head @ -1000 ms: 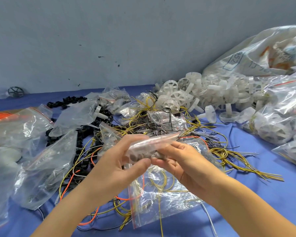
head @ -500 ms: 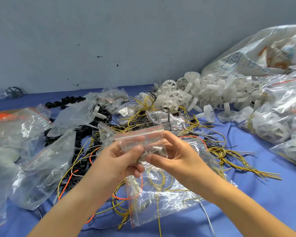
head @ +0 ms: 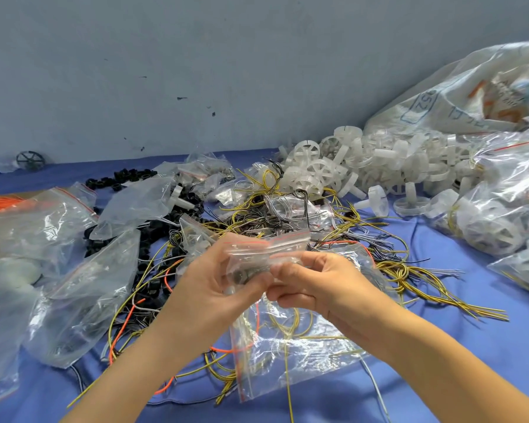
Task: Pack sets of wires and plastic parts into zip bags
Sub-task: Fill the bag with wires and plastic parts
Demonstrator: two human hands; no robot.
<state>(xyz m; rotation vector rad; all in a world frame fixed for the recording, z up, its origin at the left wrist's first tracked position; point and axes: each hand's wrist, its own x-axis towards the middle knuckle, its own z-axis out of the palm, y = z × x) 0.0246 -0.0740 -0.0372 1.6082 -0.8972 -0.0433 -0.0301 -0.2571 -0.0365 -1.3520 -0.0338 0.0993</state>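
The only writing is blue print on the white sack point(head: 458, 96) at the far right: digits that look like "352" in a box, the rest unreadable. Both hands are raised over the table point(head: 471, 346), forearms coming in from below. The left hand point(head: 208, 288) and right hand point(head: 327, 285) each pinch a small bag point(head: 266, 251) between thumb and curled fingers, thumbs almost meeting. It holds small dark parts I cannot make out. Beneath it lies a bigger bag point(head: 293, 346) with yellow wire inside. Loose wires point(head: 257, 215) tangle behind, white wheels point(head: 364, 160) are heaped beyond, black parts point(head: 129, 175) lie to the left, and wheel-filled bags point(head: 501, 215) sit on the right.
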